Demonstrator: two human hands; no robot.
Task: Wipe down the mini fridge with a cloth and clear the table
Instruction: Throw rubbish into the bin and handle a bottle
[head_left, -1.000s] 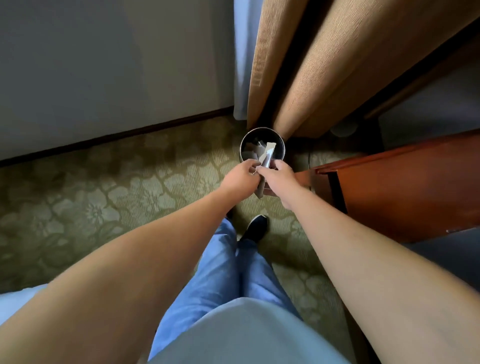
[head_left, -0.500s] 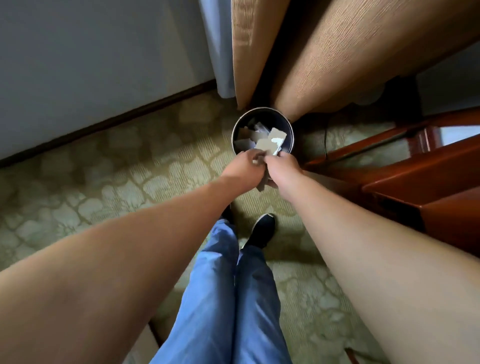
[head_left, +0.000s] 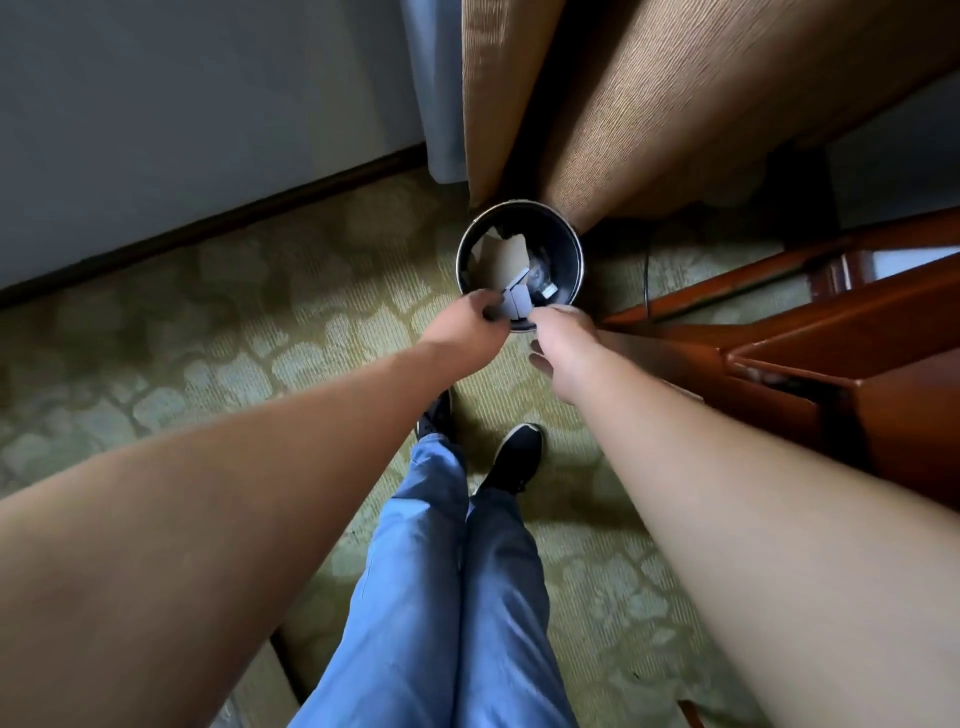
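Observation:
A round black waste bin (head_left: 569, 244) stands on the carpet at the foot of the curtain, with several paper scraps (head_left: 501, 254) lying in it. Both my arms reach down over its near rim. A small folded grey paper piece (head_left: 515, 306) hangs just above that rim between my hands. My left hand (head_left: 470, 330) has curled fingers and pinches the paper's left edge. My right hand (head_left: 566, 345) sits just right of the paper with its fingers loose and apart, holding nothing. The mini fridge and a cloth are not in view.
Brown curtains (head_left: 649, 104) hang right behind the bin. A red-brown wooden table (head_left: 841, 364) stands at the right, with a dark cable (head_left: 647, 280) beside it. A grey wall (head_left: 182, 130) with a dark skirting runs along the left. My legs and black shoes (head_left: 514, 457) stand on patterned green carpet (head_left: 234, 338).
My hands have drawn apart over the bin. The right hand has let go of the paper, which now hangs lower over the rim. The view has moved closer to the bin.

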